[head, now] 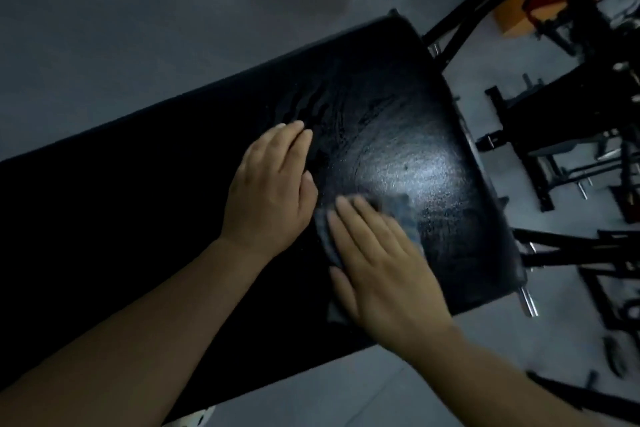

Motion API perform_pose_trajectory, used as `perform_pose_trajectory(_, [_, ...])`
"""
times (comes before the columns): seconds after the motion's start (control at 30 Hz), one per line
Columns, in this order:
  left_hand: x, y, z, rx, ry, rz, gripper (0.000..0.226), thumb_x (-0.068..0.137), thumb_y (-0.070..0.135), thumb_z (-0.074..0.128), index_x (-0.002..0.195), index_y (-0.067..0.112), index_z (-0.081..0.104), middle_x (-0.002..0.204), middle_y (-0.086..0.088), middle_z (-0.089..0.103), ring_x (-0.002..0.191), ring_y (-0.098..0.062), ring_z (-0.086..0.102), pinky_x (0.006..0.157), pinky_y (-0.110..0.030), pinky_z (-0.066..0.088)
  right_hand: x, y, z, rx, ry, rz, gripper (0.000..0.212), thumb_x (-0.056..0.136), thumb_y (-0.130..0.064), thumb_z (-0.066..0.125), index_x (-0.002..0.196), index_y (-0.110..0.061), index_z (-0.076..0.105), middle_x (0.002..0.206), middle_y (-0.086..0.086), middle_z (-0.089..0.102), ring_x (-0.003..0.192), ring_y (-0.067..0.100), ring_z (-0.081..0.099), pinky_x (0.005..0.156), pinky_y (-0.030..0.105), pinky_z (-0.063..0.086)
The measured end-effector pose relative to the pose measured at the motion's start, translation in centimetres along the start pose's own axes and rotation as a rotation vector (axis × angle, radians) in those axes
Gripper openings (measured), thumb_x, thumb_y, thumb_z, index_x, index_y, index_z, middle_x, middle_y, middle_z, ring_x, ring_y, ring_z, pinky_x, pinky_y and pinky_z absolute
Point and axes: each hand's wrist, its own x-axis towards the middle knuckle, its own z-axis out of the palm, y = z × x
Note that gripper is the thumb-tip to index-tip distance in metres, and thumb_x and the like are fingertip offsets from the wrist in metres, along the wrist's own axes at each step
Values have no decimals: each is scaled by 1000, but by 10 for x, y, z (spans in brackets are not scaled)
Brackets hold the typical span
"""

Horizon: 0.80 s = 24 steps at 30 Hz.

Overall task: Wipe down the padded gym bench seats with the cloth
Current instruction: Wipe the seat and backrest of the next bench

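Head view: a long black padded vinyl bench seat [173, 204] crosses the grey floor [104, 28]. The right hand [384, 267], fingers straight, presses a dark grey cloth [327, 236] onto the pad; the left hand [273, 184] lies flat just beside it. Black metal gym frames [568, 135] stand at right.

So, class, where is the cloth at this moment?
In the head view, the cloth lies on the bench pad under the right hand, just right of the left hand.
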Motion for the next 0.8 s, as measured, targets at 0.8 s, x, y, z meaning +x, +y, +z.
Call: perform_pose_trajectory(0.8, [-24, -17, -7, -75, -38, 221, 50, 99, 22, 46, 144, 0, 46, 153, -17, 41, 142, -34, 36, 115, -50, 31, -21, -51, 13, -4, -42, 286, 76, 98, -54, 38, 157, -6, 26, 166, 13, 15, 154, 28, 10, 123, 47, 16])
